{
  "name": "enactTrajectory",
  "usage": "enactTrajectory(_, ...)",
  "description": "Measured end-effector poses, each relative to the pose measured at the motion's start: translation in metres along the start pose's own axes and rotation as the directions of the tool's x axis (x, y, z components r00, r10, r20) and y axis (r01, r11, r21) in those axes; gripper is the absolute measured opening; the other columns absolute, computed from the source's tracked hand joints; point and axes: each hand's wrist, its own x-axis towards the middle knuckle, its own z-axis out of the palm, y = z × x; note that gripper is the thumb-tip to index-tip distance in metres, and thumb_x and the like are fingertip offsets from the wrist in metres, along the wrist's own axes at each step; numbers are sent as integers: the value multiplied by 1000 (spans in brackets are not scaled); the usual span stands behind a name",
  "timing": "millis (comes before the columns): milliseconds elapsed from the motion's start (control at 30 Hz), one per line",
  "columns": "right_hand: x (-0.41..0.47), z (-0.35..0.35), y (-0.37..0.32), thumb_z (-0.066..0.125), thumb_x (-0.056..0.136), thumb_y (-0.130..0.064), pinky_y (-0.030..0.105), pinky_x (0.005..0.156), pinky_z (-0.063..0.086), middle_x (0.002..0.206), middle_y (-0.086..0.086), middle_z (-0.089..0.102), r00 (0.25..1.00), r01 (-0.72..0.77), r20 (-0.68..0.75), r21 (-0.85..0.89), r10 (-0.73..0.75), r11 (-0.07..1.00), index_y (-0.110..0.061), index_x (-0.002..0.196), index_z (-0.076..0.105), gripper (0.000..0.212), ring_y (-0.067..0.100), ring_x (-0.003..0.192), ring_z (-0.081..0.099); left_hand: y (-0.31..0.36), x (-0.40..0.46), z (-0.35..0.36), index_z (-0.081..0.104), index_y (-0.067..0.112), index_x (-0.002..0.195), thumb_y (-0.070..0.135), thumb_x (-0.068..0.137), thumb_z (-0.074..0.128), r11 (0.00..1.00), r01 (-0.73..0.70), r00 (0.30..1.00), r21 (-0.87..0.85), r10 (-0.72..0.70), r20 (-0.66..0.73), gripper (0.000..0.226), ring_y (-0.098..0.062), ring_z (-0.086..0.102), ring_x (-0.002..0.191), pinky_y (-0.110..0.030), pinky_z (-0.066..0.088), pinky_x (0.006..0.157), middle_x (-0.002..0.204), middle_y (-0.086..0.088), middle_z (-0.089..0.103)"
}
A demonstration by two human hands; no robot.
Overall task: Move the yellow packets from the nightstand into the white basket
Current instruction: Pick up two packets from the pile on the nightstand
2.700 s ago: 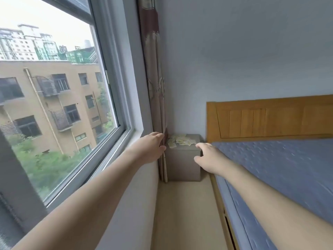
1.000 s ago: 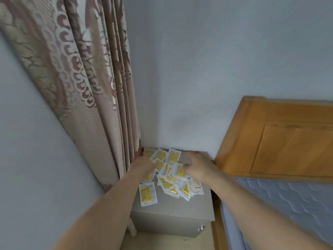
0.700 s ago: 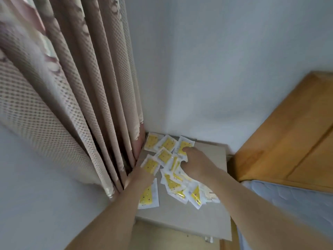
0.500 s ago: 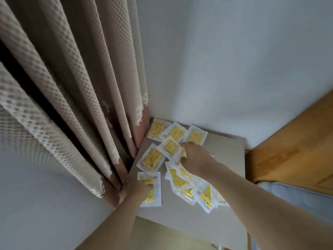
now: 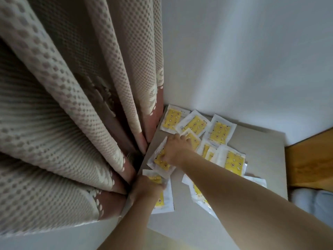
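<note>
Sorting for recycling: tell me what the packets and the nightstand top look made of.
Yellow packets: apparently thin plastic film, white-edged and glossy, crinkling under the right hand. Nightstand top: smooth matte grey-beige, possibly laminate or painted board; the material cannot be confirmed.

I count about ten yellow packets (image 5: pixel 220 131) on the nightstand (image 5: pixel 261 147) — some overlap — plus two hands and one curtain (image 5: pixel 72 105) beside it.

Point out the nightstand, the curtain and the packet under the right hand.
nightstand (image 5: pixel 261 159): head view, bare top surface.
curtain (image 5: pixel 72 105): head view, a dotted fold.
packet (image 5: pixel 160 160): head view, its yellow face beside the right hand (image 5: pixel 175 150).
</note>
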Motion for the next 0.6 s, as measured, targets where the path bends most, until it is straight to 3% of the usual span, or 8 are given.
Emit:
enactTrajectory(167, 10, 10, -10, 58, 84, -56, 47, 114, 22, 144, 15, 32, 998, -65, -6, -143, 65, 988, -6, 148, 26, 87, 33, 134, 30, -4, -2, -9, 57, 22, 113, 63, 70, 73, 995, -96, 995, 28, 96, 0, 62, -19, 64, 106, -31, 53, 88, 110, 2, 66)
enactTrajectory(300, 17, 11, -8, 60, 78, -63, 49, 114, 16, 144, 14, 28, 992, -122, -44, -212, 115, 970, -7, 149, 24, 97, 34, 136, 25, -2, 1, -9, 56, 20, 115, 58, 73, 74, 998, -69, 998, 8, 69, 3, 59, -17, 62, 106, -23, 48, 80, 112, 2, 65)
enactTrajectory(433, 18, 14, -6, 65, 75, -59, 49, 114, 17, 140, 13, 30, 993, -102, -70, -95, 96, 990, -7, 146, 24, 97, 33, 132, 27, -3, 2, -8, 55, 10, 122, 41, 79, 77, 997, -55, 998, -45, 56, 21, 57, -22, 61, 106, -25, 44, 79, 120, -6, 63)
enactTrajectory(500, 14, 14, -7, 64, 77, -53, 49, 113, 19, 137, 12, 34, 993, -74, -93, -5, 73, 997, -8, 141, 28, 86, 33, 130, 30, -3, 4, -10, 54, 11, 122, 37, 77, 79, 997, -14, 1000, -80, 17, 26, 58, -23, 55, 93, -25, 40, 77, 118, -9, 61)
enactTrajectory(600, 3, 12, -9, 56, 84, -29, 48, 110, 22, 126, 14, 51, 982, 3, -186, 64, 9, 998, -10, 129, 36, 53, 33, 123, 38, -5, 7, -5, 46, 18, 102, 38, 74, 82, 995, 3, 999, -102, 0, 34, 50, -23, 47, 84, -27, 41, 76, 101, -4, 54)
